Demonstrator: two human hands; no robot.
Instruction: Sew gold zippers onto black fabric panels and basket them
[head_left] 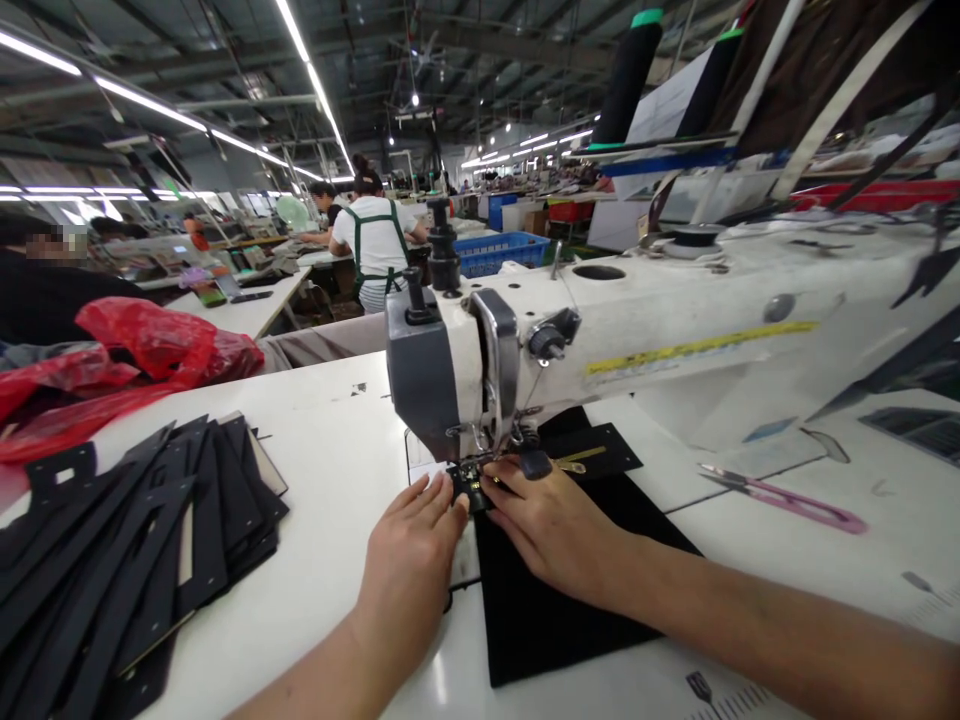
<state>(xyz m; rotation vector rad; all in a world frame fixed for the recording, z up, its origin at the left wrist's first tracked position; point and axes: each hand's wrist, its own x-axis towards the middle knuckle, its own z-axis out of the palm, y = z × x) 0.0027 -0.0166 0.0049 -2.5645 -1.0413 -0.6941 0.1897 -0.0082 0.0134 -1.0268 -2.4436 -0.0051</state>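
1. Strip lights (pixel 313 85) run beneath the dark roof of a workshop; in the upper middle, a person (pixel 379 240) in a white top with green straps faces away near a blue basket (pixel 499 256).
2. Across the white table (pixel 330 560), a sewing machine (pixel 675 310) fills the centre and right of the frame; the lettering on its yellow strip (pixel 701 348) is too blurred to read.
3. Black fabric (pixel 551 640) lies at lower centre, reaching under the machine's head, with a gold zipper (pixel 592 453) just right of the needle area.
4. Left hand (pixel 416 545) lies flat, fingers extended close together, their tips beside the presser foot.
5. Right hand (pixel 544 515) rests on the fabric, fingers bent toward the needle; whether they pinch it, I cannot tell.
6. Black strips (pixel 150 540) are piled at lower left, below a red plastic bag (pixel 165 340).
7. Pink-handled snips (pixel 810 507) lie at right; a printed scale (pixel 739 702) marks the bottom edge, its dark tag (pixel 699 686) not clearly legible.
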